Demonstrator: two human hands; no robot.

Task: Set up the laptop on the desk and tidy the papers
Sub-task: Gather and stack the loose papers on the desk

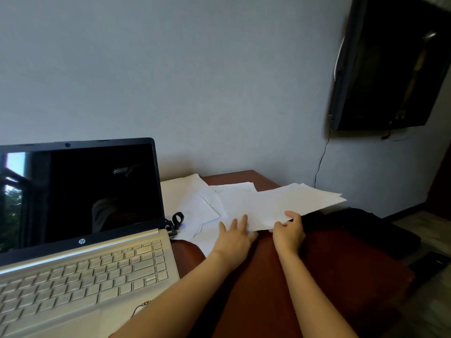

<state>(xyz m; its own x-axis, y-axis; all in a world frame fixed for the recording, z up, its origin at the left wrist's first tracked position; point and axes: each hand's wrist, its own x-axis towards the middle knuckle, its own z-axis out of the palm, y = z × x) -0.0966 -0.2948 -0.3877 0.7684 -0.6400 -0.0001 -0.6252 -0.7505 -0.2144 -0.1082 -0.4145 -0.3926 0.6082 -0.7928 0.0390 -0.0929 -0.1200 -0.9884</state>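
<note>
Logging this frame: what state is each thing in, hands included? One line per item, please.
Laptop: lid open, screen dark.
Loose papers: spread and overlapping on the desk.
Sheaf of papers: held at its near edge by the right hand, thumb on top.
Left hand: fingers straight, resting on the loose papers.
Wall screen: dark.
Black bag: lying flat, right of the sheaf.

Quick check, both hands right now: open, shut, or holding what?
Left hand: open, straight fingers resting on the loose papers.
Right hand: grip on the sheaf of papers, thumb on top.
</note>
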